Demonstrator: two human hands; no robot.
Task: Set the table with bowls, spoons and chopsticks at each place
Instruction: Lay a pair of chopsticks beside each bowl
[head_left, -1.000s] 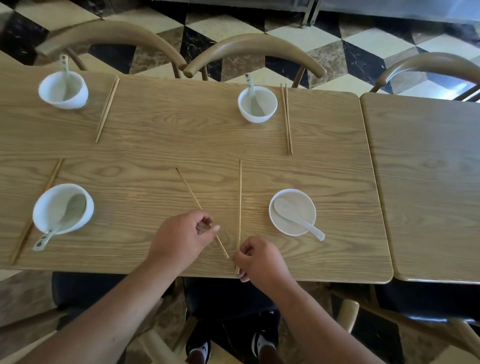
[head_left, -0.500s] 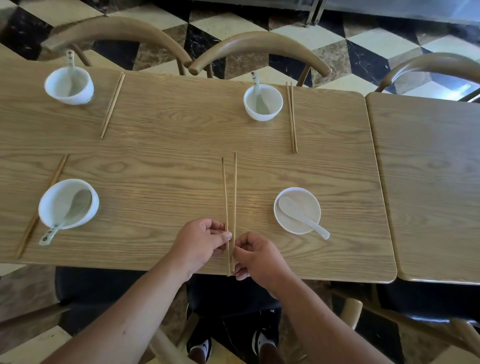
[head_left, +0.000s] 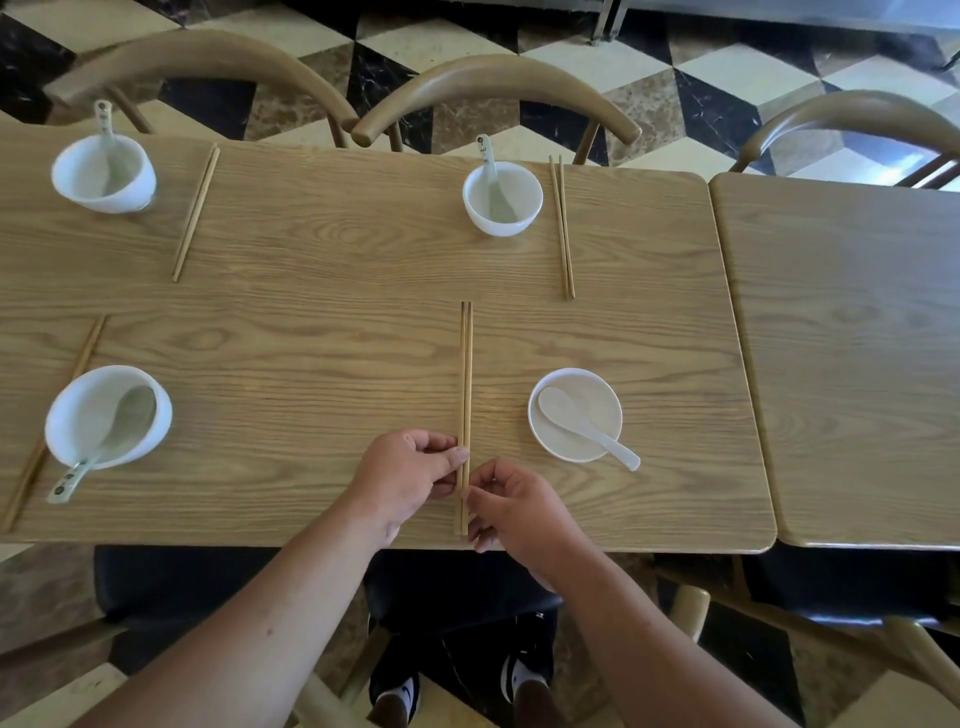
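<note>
Pinching the chopsticks together with left hand and right hand, fingers closed, left of the bowl.

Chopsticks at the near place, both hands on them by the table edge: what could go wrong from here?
1. The chopsticks end right at the table edge; a careless release by the left hand or right hand could tip them off.
2. The spoon handle overhangs its shallow dish; the right hand withdrawing could knock it.
</note>
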